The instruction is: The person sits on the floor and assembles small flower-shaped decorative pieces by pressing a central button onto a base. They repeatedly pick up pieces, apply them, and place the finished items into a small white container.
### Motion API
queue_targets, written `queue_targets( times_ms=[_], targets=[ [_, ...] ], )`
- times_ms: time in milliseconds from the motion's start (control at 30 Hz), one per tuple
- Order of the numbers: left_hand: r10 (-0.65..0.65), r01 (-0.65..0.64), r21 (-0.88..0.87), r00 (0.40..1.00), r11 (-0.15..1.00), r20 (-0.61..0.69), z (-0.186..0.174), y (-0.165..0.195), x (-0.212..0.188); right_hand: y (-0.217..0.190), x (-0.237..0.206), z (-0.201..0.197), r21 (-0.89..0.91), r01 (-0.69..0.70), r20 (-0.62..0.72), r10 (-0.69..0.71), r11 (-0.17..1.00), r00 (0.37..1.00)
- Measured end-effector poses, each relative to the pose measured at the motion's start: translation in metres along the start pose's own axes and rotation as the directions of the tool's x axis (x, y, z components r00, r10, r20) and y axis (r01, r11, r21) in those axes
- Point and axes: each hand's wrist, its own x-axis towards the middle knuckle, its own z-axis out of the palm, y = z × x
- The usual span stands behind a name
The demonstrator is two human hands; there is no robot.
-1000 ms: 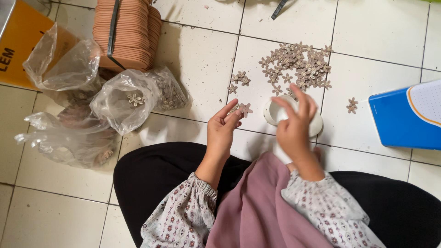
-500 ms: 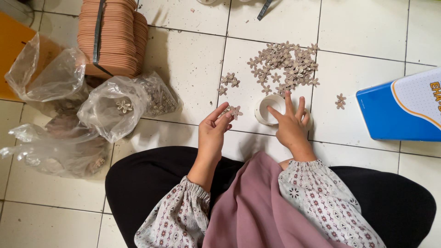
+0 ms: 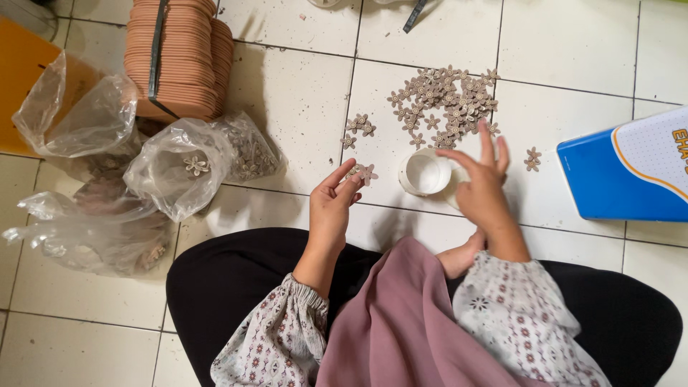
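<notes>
White floor tiles (image 3: 301, 93) bear scattered flower pieces (image 3: 448, 104); left hand (image 3: 333, 204) pinches one, right hand (image 3: 484, 186) spread.

Left hand (image 3: 335, 204) pinches a small flower piece (image 3: 365, 173) at centre frame; right hand (image 3: 481, 188) hovers open beside the white cup (image 3: 424, 172), flower pile (image 3: 446, 104) above.

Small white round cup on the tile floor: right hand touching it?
Cannot tell. In the head view the right hand overlaps the small white round cup's right rim, hiding any contact or gap.
</notes>
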Motion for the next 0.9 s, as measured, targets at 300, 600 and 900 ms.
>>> queue_targets(
  times_ms=[300,600,900],
  targets=[
    [-0.003,0.003,0.005,1.000,1.000,0.005,0.000,-0.006,0.003,0.015,-0.005,0.004,-0.122,0.079,-0.123,-0.094,0.989,0.988],
    [-0.008,0.006,0.034,0.999,0.999,0.040,0.001,-0.010,0.002,0.034,0.003,0.020,0.040,-0.015,0.060,0.013,0.999,0.998],
    [-0.001,0.000,0.010,0.998,1.000,0.069,0.006,-0.014,-0.002,-0.039,-0.018,-0.040,0.670,0.076,0.048,-0.145,0.739,0.988]
  ],
)
